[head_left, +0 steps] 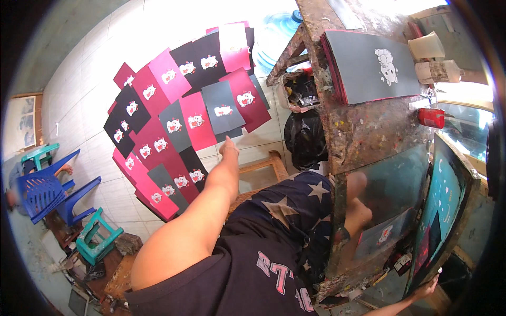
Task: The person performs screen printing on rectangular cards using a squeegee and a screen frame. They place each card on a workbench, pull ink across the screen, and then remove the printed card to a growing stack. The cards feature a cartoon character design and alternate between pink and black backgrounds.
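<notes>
Pale tiled floor (79,118), left: bears one overlapping spread of printed sheets (196,108), pink, maroon, black and grey. Left hand (229,148): extends to the spread's near edge, by a grey sheet (224,97); whether its fingers grip or touch anything, cannot tell. Paint-stained table (369,129), right: carries one stack of sheets (363,68), far end. Framed teal screen (443,197), near right: stands tilted, right hand (428,288) closed on its near edge.

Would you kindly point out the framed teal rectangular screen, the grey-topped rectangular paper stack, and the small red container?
Framed teal rectangular screen (444,205): head view, on its teal face.
Grey-topped rectangular paper stack (361,67): head view, on its top sheet.
Small red container (431,118): head view, on its red side.
</notes>
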Motion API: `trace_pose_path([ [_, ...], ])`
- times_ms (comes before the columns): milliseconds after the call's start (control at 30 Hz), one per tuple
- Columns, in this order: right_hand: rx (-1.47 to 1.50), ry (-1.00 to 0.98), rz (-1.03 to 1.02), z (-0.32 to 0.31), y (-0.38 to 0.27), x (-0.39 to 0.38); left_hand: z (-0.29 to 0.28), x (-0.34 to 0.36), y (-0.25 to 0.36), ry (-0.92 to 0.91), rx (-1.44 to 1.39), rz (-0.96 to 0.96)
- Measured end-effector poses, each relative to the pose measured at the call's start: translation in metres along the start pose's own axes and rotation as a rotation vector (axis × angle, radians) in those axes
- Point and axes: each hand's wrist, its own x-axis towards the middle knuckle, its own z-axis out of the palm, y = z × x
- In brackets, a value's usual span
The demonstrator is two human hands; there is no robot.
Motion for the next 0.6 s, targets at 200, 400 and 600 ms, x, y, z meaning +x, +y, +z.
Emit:
trace_pose_path([
  [200, -0.016, -0.076, -0.054, -0.009, 0.005, -0.009, -0.044, -0.091, -0.069, -0.205, 0.796, 0.626],
  [400, -0.105, 0.098, -0.429, 0.015, -0.024, -0.020, -0.098, -0.418, 0.034, -1.257, 0.523, 1.192],
  [600, -0.193, 0.094, -0.120, 0.011, -0.107, -0.020, -0.061, -0.603, -0.049, -2.274, 0.857, 1.716],
])
